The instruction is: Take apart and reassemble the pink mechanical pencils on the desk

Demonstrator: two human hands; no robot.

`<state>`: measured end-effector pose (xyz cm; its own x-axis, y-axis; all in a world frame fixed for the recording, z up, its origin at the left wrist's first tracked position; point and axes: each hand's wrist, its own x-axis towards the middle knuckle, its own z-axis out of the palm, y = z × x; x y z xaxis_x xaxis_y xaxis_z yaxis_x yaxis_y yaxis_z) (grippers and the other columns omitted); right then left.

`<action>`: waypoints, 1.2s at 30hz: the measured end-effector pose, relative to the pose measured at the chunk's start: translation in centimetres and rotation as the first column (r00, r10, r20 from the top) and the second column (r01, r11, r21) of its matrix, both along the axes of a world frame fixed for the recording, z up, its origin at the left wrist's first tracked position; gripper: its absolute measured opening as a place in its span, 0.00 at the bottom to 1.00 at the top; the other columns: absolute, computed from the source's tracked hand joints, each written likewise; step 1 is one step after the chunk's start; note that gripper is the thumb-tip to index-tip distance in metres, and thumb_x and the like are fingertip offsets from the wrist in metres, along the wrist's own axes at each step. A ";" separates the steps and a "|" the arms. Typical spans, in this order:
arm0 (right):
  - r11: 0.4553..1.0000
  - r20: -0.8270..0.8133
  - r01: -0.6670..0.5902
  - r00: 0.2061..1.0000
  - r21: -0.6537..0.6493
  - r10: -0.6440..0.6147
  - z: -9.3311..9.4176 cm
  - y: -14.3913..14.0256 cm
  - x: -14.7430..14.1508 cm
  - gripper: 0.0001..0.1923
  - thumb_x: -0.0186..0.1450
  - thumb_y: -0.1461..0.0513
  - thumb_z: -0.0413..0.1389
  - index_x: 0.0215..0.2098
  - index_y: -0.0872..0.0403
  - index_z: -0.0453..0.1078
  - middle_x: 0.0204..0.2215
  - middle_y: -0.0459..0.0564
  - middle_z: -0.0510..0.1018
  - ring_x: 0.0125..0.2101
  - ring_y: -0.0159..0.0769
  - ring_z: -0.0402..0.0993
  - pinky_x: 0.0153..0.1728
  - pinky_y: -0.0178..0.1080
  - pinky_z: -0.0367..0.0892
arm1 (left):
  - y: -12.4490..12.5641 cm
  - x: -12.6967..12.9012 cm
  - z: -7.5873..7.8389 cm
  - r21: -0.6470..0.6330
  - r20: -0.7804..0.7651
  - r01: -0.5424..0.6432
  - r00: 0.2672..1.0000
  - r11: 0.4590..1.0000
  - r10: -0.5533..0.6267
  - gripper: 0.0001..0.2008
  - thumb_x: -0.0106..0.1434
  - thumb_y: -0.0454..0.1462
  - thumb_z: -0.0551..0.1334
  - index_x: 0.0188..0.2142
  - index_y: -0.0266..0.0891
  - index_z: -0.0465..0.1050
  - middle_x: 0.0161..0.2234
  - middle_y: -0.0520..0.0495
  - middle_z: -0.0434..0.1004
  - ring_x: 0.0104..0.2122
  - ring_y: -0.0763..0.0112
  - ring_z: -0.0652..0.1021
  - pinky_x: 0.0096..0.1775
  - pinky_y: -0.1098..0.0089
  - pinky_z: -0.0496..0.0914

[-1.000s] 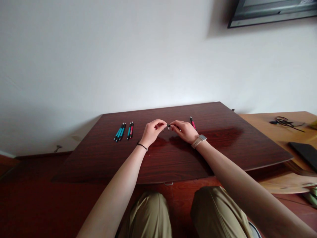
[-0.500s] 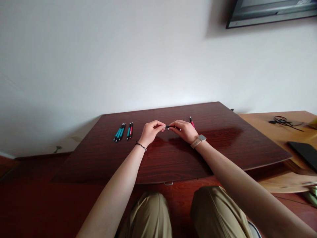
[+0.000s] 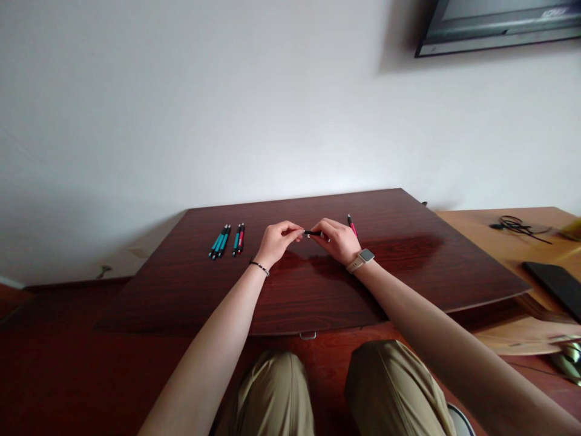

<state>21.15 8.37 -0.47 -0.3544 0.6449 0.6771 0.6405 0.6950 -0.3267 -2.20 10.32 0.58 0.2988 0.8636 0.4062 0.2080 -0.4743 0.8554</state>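
We seem to be in a plain room of a home or small office. A bare white wall (image 3: pixel 227 109) fills the upper part of the frame, with a wall-mounted screen (image 3: pixel 499 24) at the upper right. At the centre stands a dark wooden desk (image 3: pixel 318 290) with a row of pens (image 3: pixel 227 240) left of centre. At the right edge we see a lighter wooden table (image 3: pixel 499 242) bearing a coiled cable (image 3: pixel 517 224) and a flat black device (image 3: pixel 556 281).
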 end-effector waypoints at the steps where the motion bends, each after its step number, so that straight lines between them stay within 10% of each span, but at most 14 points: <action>1: 1.000 -0.003 0.005 1.000 -0.008 -0.005 0.0 0.0 -0.1 0.12 0.78 0.53 0.55 0.42 0.49 0.76 0.37 0.51 0.81 0.34 0.38 0.74 0.36 0.38 0.66 | 0.1 0.0 -0.1 0.008 0.013 -0.003 1.000 1.000 0.003 0.14 0.67 0.47 0.70 0.39 0.38 0.83 0.33 0.45 0.86 0.33 0.65 0.83 0.40 0.65 0.78; 36: 0.997 -0.093 -0.029 0.995 -0.074 0.022 -0.2 0.4 0.1 0.11 0.77 0.52 0.58 0.47 0.49 0.77 0.38 0.51 0.82 0.35 0.39 0.77 0.37 0.39 0.68 | 0.6 -0.4 -0.8 0.124 -0.025 -0.076 0.997 0.989 0.080 0.12 0.68 0.45 0.69 0.46 0.41 0.82 0.41 0.45 0.85 0.37 0.66 0.83 0.41 0.67 0.75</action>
